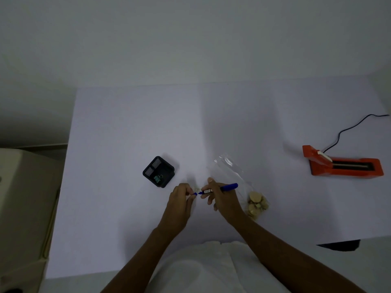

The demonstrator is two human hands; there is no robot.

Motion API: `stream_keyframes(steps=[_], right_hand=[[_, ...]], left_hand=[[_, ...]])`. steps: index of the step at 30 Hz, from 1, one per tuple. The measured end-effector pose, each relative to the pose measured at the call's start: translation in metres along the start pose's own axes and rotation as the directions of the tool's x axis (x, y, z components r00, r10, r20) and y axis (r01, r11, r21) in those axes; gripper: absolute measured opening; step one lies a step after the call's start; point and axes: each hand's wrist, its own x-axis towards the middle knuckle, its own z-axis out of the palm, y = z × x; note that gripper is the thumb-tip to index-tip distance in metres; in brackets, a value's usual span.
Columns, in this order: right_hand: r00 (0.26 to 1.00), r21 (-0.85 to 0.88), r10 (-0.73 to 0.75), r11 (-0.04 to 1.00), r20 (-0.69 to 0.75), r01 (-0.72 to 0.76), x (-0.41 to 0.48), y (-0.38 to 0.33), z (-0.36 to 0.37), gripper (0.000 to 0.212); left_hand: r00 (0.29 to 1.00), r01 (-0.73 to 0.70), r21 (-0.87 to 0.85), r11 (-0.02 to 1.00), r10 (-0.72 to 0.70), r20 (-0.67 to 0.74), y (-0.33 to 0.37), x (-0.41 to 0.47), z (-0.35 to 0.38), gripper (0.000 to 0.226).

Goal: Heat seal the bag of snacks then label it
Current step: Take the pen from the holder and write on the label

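Head view: a blue marker (220, 188) is gripped in the right hand (222, 197), its cap (194, 194) pinched by the left hand (179, 199), readied for labelling; the bag of snacks (243, 187) lies on the counter (127, 127) just beside.

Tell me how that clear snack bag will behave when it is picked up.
The bag looks like thin, crinkled film, so it will probably flop. The snacks sit bunched at one end, so that end likely sags. The glossy plastic may be slippery.
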Motion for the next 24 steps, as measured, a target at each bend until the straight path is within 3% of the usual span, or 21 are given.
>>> stream_keyframes(steps=[11, 16, 20, 24], right_hand=[[0.999, 0.102, 0.034, 0.994, 0.012, -0.035, 0.011, 0.003, 0.000, 0.044], [0.997, 0.223, 0.074, 0.972, -0.023, -0.067, 0.009, -0.001, -0.002, 0.052], [0.995, 0.274, 0.089, 0.959, -0.036, -0.076, 0.004, -0.008, -0.002, 0.054], [0.991, 0.323, 0.125, 0.941, -0.053, -0.102, 0.006, -0.019, 0.001, 0.057]], left_hand=[[0.998, -0.066, 0.084, 0.994, 0.065, 0.022, 0.001, 0.003, 0.006, 0.007], [0.993, -0.077, -0.062, 0.995, 0.082, 0.083, 0.015, 0.004, -0.001, 0.004], [0.994, -0.107, -0.092, 0.990, 0.108, 0.004, 0.021, 0.008, -0.003, 0.016], [1.000, -0.016, -0.138, 0.990, 0.019, 0.022, 0.026, 0.016, -0.011, 0.013]])
